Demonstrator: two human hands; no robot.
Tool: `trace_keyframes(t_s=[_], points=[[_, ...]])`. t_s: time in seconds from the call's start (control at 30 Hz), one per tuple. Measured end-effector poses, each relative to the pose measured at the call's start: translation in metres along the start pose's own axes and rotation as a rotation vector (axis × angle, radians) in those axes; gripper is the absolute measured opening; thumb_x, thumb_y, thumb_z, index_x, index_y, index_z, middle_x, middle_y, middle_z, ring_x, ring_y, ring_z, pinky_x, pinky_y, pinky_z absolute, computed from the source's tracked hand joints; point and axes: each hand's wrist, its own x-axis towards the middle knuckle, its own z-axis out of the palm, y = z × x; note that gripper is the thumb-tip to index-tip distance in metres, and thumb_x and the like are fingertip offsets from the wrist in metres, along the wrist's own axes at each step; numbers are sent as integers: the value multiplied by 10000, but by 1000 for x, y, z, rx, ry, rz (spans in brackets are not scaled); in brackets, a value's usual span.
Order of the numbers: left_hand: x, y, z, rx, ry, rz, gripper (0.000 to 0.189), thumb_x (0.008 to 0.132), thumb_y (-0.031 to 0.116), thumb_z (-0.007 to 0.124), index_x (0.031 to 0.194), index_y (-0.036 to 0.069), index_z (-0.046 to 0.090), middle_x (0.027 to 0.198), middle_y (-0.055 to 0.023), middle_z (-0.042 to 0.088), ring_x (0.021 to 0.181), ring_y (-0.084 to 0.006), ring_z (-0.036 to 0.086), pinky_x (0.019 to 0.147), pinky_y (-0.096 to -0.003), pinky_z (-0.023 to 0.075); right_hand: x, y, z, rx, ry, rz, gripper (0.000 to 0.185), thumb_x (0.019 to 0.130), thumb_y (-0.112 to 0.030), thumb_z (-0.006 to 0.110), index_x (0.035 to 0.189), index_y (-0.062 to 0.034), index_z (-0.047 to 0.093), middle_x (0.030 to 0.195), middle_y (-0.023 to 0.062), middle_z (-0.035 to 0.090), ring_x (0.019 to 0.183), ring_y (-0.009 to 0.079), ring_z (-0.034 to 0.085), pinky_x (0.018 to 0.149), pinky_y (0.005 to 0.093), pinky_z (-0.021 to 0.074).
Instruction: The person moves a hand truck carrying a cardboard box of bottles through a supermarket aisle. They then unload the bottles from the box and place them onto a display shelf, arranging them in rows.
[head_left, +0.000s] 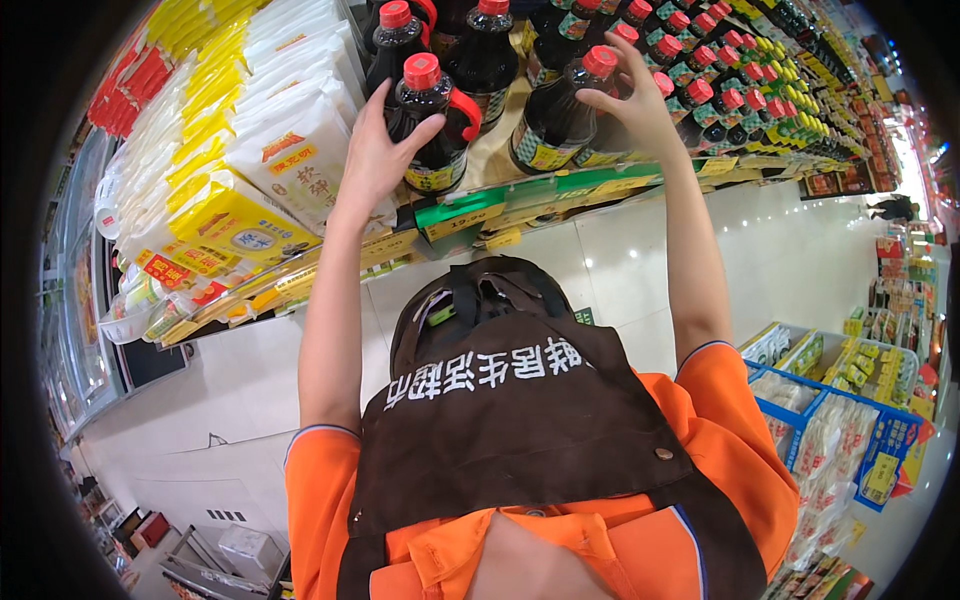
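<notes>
My left hand (384, 154) curls around the shoulder of a large dark sauce bottle (431, 154) with a red cap and red side handle. Its thumb lies across the front, and its other fingers are partly hidden behind. At the right, my right hand (637, 105) cups the upper part of another dark sauce bottle (551, 124) with a red cap and a yellow and green label. The thumb rests on that bottle's shoulder; the fingertips are up beside the cap. Both bottles stand upright at the front of the shelf (491, 161).
Noodle packs (292, 150) are stacked left of the bottles. Rows of smaller red-capped bottles (701, 94) fill the right side. Price tags (469, 220) line the shelf edge. A blue display rack (802, 409) with packaged goods stands on the tiled floor (787, 247) at right.
</notes>
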Motion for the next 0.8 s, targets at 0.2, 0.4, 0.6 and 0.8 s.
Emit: trace_keyframes(t_s=[0.2,0.4,0.6,0.8], points=[[35,-8,17,-393,-112,68,584,662,270,830,1126,55,548,1009,-30,628,938,-123,572,879,-281,443,-11,-17,0,-84,139,-22,829,712,-400,783,1385,-144,371,1274,120,527,1191,234,494,992,373,375],[32,-7,61,-517,121,88,472,642,175,833,1026,56,587,883,-1,636,816,-95,575,783,-260,471,-8,-26,-9,-92,160,-26,768,741,-369,766,1362,-108,397,1296,118,516,1208,234,481,991,371,377],[30,31,109,-539,164,34,547,626,202,824,1080,48,561,925,-96,663,860,-172,636,801,-295,485,51,-52,0,-96,133,-184,519,815,-288,698,1254,-71,524,1213,115,569,1141,221,529,938,335,416],[29,28,98,-632,145,85,754,605,268,831,1235,59,475,1140,-109,582,1083,-221,540,927,-363,409,142,-41,64,-196,-91,-209,716,754,-449,709,1291,-45,461,1160,212,572,1073,314,567,904,374,445]])
